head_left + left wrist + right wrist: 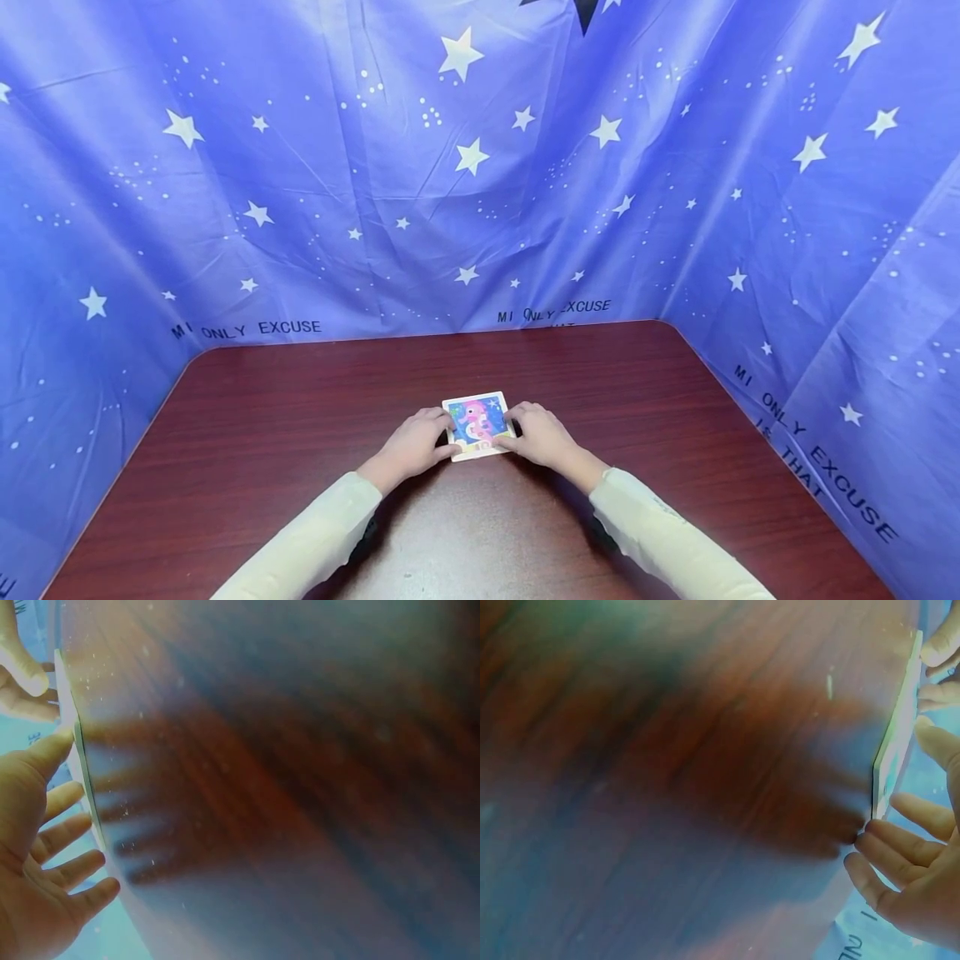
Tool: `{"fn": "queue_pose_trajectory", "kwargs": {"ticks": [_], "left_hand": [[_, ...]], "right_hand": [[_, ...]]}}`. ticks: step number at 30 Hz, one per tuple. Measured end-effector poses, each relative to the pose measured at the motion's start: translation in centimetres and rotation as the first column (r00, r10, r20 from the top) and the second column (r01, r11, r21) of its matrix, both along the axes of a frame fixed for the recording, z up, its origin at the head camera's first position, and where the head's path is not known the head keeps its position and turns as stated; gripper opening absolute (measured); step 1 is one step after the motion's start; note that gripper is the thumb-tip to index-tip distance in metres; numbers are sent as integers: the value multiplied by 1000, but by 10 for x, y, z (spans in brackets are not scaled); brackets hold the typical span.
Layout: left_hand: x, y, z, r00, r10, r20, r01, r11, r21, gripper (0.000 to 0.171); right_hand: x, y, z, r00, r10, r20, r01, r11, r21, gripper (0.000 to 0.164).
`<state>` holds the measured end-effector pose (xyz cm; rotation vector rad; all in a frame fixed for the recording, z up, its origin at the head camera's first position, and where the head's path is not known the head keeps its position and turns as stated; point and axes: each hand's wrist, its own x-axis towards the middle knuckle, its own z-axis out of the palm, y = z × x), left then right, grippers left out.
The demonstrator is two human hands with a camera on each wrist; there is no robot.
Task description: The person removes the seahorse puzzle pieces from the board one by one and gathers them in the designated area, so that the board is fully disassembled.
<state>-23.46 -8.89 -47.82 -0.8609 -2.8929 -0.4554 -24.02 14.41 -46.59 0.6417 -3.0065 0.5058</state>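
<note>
A small square picture board (476,417) lies flat on the table, showing a pink seahorse on blue inside a white border. Its thin pale edge (900,727) shows in the right wrist view. My left hand (412,446) is at the board's left side, the thumb by the near corner and the fingers spread along the edge. On the opposite side my right hand (546,435) touches the board, thumb over its near right corner. Both hands' fingers look loosely extended in the wrist views, and neither hand curls round the board.
The dark red-brown wooden table (300,400) has rounded far corners. Behind it and along both sides hangs a blue-purple curtain (375,167) with white stars and printed lettering. Pale sleeves (315,533) cover both forearms.
</note>
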Motion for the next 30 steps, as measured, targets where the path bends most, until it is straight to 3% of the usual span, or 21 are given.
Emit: {"fn": "queue_pose_trajectory", "kwargs": {"ticks": [7, 18, 30], "left_hand": [[-1, 1, -1, 999, 3, 36, -5, 999, 36, 35], [-1, 1, 2, 996, 16, 91, -22, 998, 57, 34], [-3, 0, 0, 995, 23, 96, -26, 999, 32, 37]], "right_hand": [[-13, 0, -4, 998, -70, 9, 70, 988, -134, 42], [-28, -7, -8, 984, -169, 62, 178, 967, -181, 38], [-35, -13, -10, 971, -194, 137, 217, 959, -184, 44]]}}
